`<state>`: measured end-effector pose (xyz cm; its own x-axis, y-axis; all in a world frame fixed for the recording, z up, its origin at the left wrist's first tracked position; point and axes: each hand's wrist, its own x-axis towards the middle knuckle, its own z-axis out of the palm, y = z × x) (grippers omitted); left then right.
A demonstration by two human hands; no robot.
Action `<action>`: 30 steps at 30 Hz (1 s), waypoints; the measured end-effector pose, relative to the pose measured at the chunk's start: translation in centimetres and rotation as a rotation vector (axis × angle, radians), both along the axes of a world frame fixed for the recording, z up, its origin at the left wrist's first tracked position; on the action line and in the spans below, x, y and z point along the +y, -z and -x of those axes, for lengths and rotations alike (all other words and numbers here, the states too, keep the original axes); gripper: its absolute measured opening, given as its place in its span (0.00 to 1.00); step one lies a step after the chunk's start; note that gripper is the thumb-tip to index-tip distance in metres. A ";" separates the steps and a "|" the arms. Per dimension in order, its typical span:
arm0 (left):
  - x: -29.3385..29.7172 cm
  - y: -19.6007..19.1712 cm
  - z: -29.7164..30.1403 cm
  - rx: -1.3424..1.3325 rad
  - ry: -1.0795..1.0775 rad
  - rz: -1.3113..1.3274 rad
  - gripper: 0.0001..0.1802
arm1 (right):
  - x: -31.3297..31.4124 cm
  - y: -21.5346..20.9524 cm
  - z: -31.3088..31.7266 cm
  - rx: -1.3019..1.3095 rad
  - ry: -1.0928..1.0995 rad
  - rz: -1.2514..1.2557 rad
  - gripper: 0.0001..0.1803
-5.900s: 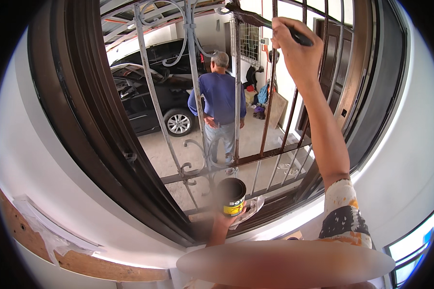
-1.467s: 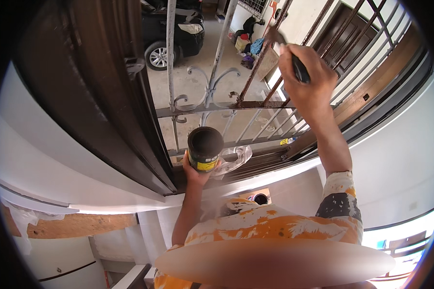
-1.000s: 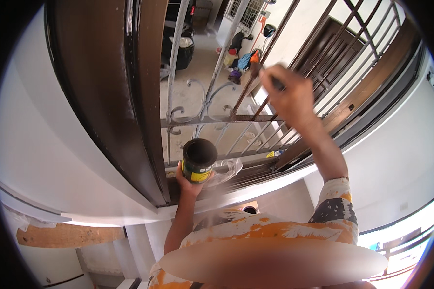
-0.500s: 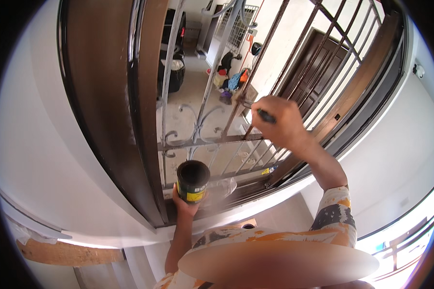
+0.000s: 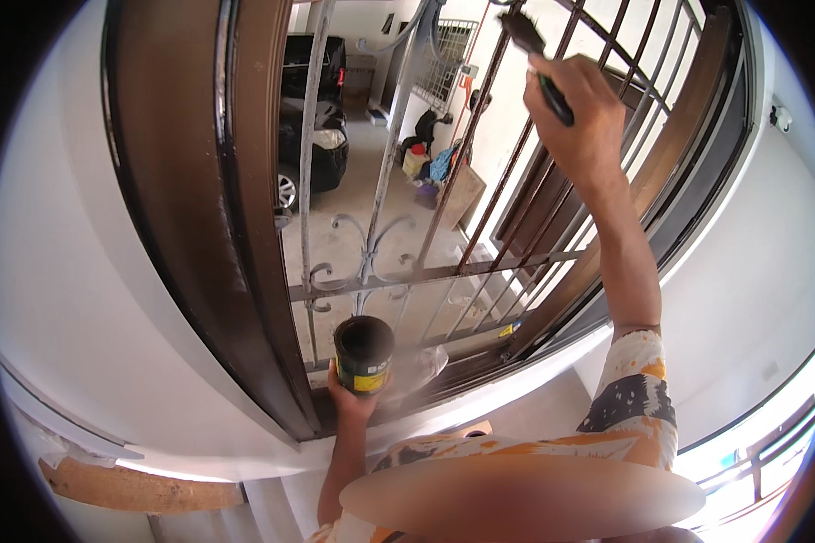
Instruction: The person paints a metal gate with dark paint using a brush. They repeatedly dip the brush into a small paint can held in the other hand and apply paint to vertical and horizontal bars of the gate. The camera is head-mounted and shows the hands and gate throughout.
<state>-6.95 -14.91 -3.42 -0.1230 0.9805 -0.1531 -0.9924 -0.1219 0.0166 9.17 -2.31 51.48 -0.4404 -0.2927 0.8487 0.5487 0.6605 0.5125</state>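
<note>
My right hand (image 5: 578,113) is closed round the dark handle of a paintbrush (image 5: 522,33), raised to the upper part of a metal window grille (image 5: 426,282). The brush's dark bristles point up and left, close to a brown bar; whether they touch it I cannot tell. Low on the left, my left hand (image 5: 353,401) grips an open paint can (image 5: 364,355), black with a yellow label, its inside dark. Bars toward the right are dark brown, while the left bars and the scrollwork (image 5: 369,249) are greyish.
A brown window frame (image 5: 177,172) surrounds the grille. Clear plastic (image 5: 421,366) lies on the sill beside the can. Through the bars show a black car (image 5: 312,136), piled belongings (image 5: 439,163) and a brown door (image 5: 548,204). A wooden board (image 5: 136,489) lies at lower left.
My right hand has risen with the paintbrush from the lower part of a bar to near the top of the grille. My left hand still holds the paint can, slightly lower in view.
</note>
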 end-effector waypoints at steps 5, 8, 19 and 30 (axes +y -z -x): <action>0.2 0.5 0.0 0.006 0.004 0.065 0.42 | -0.1 3.4 0.1 -0.319 0.058 -0.011 0.12; 0.2 0.7 0.1 0.028 0.010 -0.013 0.42 | -0.4 10.1 -0.8 -0.472 -0.007 0.150 0.15; -0.6 -0.5 0.3 0.029 0.045 -0.014 0.46 | -0.1 20.2 -6.1 -0.280 -0.411 1.209 0.06; -0.7 -0.4 0.8 0.001 0.062 -0.123 0.45 | 10.1 18.7 -5.6 0.381 -1.039 1.410 0.08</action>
<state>-7.77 -15.62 -3.03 -0.0617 0.9976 -0.0313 -0.9981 -0.0615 0.0062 14.75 7.81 32.77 -0.3064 0.6680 0.6781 -0.3937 0.5597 -0.7292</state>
